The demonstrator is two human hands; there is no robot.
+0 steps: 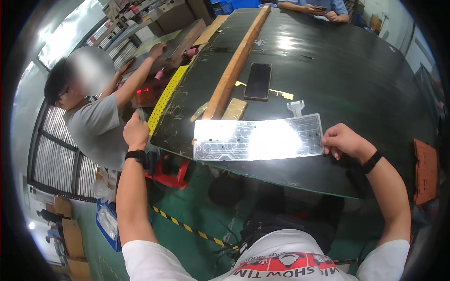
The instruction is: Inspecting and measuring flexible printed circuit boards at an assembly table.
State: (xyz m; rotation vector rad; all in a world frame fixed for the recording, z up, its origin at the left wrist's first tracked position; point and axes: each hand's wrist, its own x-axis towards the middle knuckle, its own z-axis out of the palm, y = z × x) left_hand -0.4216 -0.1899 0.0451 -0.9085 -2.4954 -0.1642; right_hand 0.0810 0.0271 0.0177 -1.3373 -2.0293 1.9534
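Metal plate [258,138]: shiny, flat, lying along the near edge of the dark surface [347,79]. Your right hand [342,140] pinches its right end. Your left hand [136,132], off the surface's left edge, is closed around a small object, unidentifiable. Beyond the plate: wooden beam [234,65], black phone [258,81].

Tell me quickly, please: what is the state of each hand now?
Left hand: closed in a fist near the table's left edge; what it holds cannot be told.
Right hand: fingers pinching the right end of the shiny metal plate.
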